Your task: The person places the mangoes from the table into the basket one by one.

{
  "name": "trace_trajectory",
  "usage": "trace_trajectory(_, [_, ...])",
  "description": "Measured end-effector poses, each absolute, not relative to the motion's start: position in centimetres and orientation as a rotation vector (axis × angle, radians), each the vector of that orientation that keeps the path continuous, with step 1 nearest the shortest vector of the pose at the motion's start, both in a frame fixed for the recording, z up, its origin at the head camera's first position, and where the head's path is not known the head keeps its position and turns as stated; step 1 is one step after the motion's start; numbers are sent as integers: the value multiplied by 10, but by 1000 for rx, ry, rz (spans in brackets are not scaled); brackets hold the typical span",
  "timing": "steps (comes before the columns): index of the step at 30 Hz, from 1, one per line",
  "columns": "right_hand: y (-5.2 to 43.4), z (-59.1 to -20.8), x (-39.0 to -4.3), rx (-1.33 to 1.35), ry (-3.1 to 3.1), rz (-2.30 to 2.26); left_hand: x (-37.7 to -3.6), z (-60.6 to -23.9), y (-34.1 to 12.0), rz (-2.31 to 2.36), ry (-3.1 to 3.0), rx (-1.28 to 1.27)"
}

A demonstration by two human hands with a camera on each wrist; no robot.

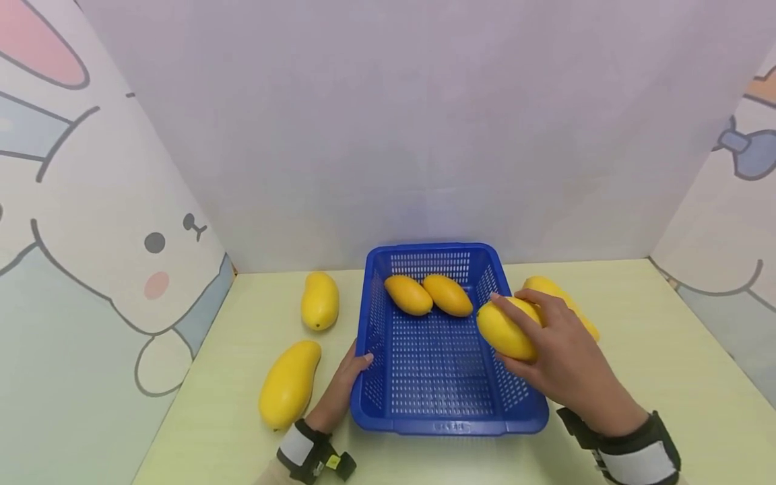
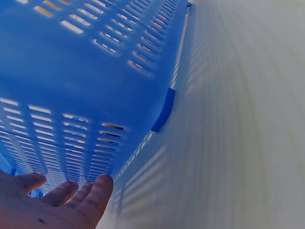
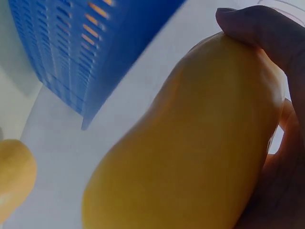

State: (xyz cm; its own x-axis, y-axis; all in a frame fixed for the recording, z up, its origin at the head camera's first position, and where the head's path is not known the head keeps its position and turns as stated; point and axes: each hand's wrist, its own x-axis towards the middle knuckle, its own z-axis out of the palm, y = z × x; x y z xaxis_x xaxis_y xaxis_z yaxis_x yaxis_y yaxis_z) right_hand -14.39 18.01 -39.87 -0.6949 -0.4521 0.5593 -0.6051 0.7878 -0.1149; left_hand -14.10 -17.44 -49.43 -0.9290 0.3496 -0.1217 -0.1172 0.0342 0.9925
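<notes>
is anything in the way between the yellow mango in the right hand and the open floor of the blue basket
Nothing visible blocks it. The right hand grips the yellow mango over the right rim of the blue perforated plastic basket. The two mangoes inside lie at the far end, leaving the near floor bare. The left hand rests on the left wall.
</notes>
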Motion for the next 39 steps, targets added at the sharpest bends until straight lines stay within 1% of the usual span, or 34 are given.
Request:
trace_trajectory(22, [169,-405,-143,902,-2442,373,-140,-495,-173,1957,1992,218])
trace_trajectory(30, [169,-395,-143,929,-2478,308,-142,-495,-172,1971,1982,246])
trace_trajectory(39, [159,-381,-145,1017,-2465,263,-142,-495,-173,1988,1978,257])
